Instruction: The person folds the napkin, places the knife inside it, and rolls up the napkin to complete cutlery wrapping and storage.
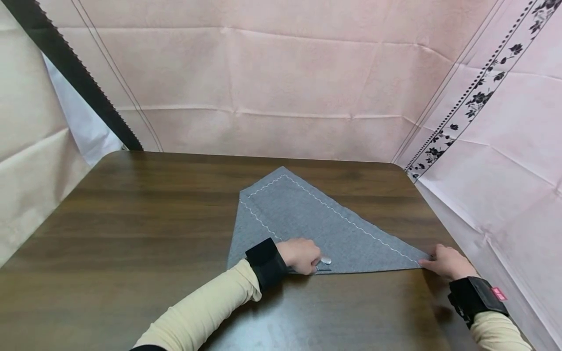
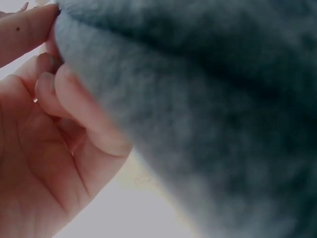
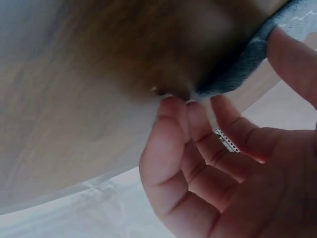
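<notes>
A grey felt-like cloth (image 1: 303, 219), with wavy white stitching along its edges, lies as a pointed shape on the brown table. At its near edge, my left hand (image 1: 300, 255) pinches the cloth between thumb and fingers. Beside those fingertips shows a small shiny silver piece (image 1: 326, 261); its kind cannot be told. In the left wrist view the cloth (image 2: 163, 99) is close and blurred, with a dark crease. My right hand (image 1: 449, 263) holds the cloth's right-hand tip. The right wrist view shows the thumb on the cloth (image 3: 237, 72) and curled fingers at its corner.
The brown wooden table (image 1: 131, 234) has rounded far corners. Pale pink sheeting (image 1: 272, 87) hangs behind it, and a sheet with a black floral band (image 1: 478, 97) hangs at the right. A black toothed strip (image 1: 74, 73) slants down at the far left.
</notes>
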Action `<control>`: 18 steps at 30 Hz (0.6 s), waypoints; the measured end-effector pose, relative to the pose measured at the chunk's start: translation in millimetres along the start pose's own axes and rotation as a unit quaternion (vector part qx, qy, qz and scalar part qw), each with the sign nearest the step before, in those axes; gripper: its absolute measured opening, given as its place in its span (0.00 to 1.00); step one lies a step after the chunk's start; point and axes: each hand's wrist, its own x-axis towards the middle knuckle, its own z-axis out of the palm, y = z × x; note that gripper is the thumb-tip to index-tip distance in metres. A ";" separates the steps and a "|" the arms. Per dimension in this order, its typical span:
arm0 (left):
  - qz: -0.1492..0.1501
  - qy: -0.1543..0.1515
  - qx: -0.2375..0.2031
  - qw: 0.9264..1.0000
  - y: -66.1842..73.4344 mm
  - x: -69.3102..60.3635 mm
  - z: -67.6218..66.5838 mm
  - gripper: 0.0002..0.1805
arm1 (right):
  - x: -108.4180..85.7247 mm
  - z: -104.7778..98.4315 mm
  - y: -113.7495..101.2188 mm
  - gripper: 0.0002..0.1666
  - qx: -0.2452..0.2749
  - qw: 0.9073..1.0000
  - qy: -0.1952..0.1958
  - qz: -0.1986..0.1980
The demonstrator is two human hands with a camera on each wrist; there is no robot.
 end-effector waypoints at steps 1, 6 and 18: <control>0.000 -0.001 -0.002 1.000 0.0 -0.1 -0.4 0.22 | -0.7 -0.2 0.5 0.30 0.004 1.000 -0.003 0.007; -0.002 -0.004 -0.006 1.000 0.6 -0.8 -1.4 0.21 | -4.3 2.1 1.0 0.25 0.025 0.999 0.003 0.020; -0.005 -0.002 -0.005 1.000 1.8 -0.6 -1.0 0.23 | -4.9 8.9 -7.7 0.19 0.054 0.989 0.133 -0.045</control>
